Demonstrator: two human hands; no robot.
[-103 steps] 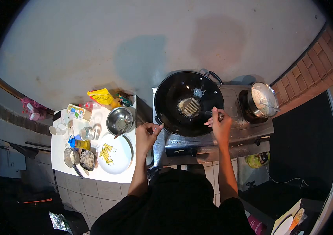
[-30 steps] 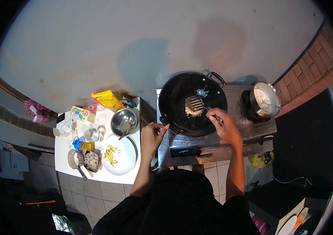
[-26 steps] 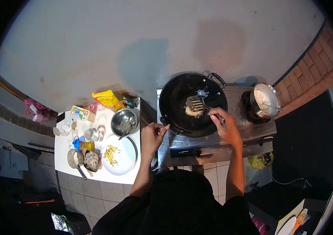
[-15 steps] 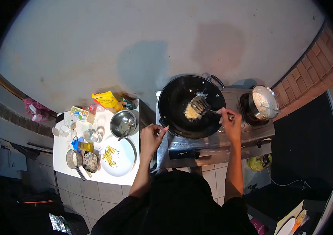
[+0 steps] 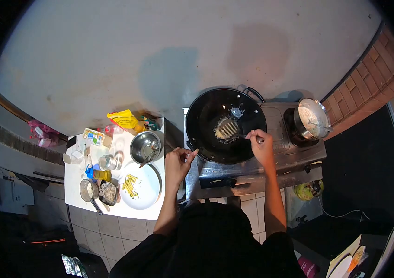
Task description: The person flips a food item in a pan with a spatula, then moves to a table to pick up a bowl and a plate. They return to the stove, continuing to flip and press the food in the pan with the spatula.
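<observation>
A black wok (image 5: 206, 116) sits on the steel gas stove (image 5: 275, 173). At its near left rim, my left hand (image 5: 178, 163) is closed on the small wok handle (image 5: 190, 145). My right hand (image 5: 262, 147) grips a slotted spatula (image 5: 229, 129) by the handle. The spatula's blade lies flat over a pale yellow clump of food (image 5: 218, 133) in the middle of the wok, hiding part of it. Bubbles ring this clump. A smaller whitish bubbling patch (image 5: 237, 112) shows behind it.
On the right burner stands a steel pot (image 5: 312, 111) with whitish contents and a utensil. The white table (image 5: 153, 213) at left bears a plate (image 5: 150, 197) with yellowish strips, a steel bowl (image 5: 137, 149), an oil bottle (image 5: 100, 174) and a small saucepan (image 5: 85, 190). A wall rises behind.
My right hand has moved left with the spatula, whose blade now covers more of the pale clump. My left hand remains on the wok handle.
</observation>
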